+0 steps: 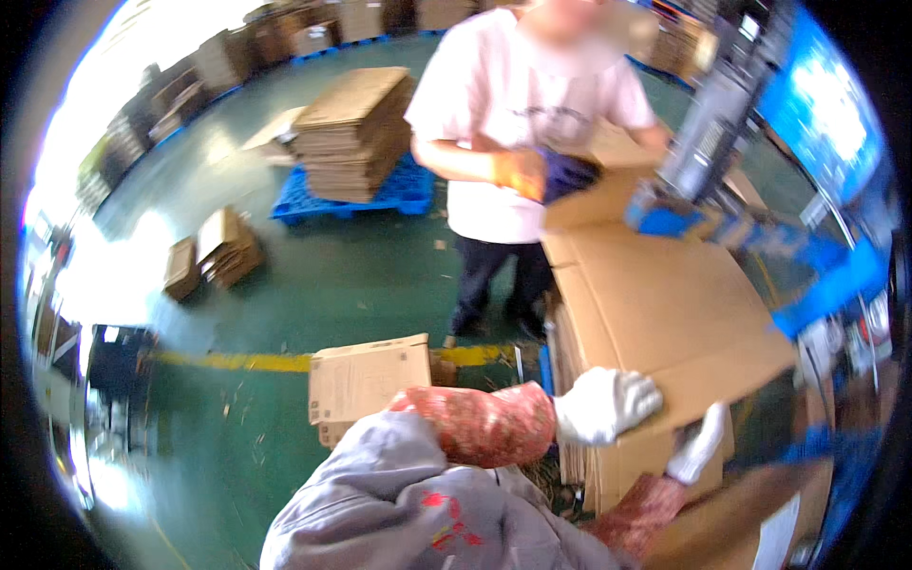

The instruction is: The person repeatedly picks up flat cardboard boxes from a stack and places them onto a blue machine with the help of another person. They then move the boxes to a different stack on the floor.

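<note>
A large flat brown cardboard sheet [674,304] extends from near my hands toward a co-worker facing me. My left hand [608,406], in a white glove, lies over the sheet's near left corner with its fingers curled onto it. Lower right, my right hand [699,445], also white-gloved, reaches up to the near edge; its fingers look straight and close together, and part of it is hidden. Patterned red sleeve covers [484,423] wrap my forearms. Across from me, the co-worker's gloved hand [556,178], orange and dark blue, is near the sheet's far end.
More cardboard [617,470] is stacked beneath the sheet. A blue and grey machine [712,123] stands along the right side. A carton stack [351,133] sits on a blue pallet [404,185]; a printed flattened carton [370,380] lies left of my arm. Smaller bundles [226,249] rest on the green floor.
</note>
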Available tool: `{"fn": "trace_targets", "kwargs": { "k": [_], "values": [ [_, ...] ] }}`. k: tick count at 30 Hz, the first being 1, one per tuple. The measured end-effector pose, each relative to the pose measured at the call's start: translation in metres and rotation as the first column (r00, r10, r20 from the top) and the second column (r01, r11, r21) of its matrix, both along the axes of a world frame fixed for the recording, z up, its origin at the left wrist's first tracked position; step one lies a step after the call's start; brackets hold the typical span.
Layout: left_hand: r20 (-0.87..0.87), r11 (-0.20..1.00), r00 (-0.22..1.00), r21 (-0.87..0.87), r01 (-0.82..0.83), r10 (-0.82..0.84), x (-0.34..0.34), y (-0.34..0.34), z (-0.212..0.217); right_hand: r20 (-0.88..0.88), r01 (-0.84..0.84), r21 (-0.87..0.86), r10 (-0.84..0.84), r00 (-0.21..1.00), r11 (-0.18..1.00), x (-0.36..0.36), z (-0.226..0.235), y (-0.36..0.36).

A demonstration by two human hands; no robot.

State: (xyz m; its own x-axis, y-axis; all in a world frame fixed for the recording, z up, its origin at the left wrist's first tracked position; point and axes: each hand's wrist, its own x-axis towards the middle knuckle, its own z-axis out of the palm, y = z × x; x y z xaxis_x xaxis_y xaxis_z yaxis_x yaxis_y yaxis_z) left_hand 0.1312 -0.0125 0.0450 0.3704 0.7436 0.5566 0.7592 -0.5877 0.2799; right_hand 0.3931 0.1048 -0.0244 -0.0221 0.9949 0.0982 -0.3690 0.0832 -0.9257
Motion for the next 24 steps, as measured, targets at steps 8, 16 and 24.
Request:
{"fn": "trace_targets", "kwargs": {
  "k": [8, 16, 24],
  "values": [
    [0.899, 0.808, 0.004, -0.395, 0.438, 0.438, -0.024, -0.019, 0.091, 0.245, 0.281, 0.540, -0.467, 0.850, 0.793, 0.075, 0.165, 0.187],
    [0.854, 0.806, -0.252, -0.275, 0.525, 0.456, -0.076, 0.015, 0.124, 0.697, -0.079, 0.364, -0.215, 0.684, 0.928, 0.004, 0.228, 0.283],
    [0.868, 0.945, 0.377, -0.321, -0.068, 0.322, -0.061, -0.013, 0.088, 0.896, -0.086, 0.399, -0.368, 0.247, 0.913, -0.067, 0.270, 0.357]
  ]
}}
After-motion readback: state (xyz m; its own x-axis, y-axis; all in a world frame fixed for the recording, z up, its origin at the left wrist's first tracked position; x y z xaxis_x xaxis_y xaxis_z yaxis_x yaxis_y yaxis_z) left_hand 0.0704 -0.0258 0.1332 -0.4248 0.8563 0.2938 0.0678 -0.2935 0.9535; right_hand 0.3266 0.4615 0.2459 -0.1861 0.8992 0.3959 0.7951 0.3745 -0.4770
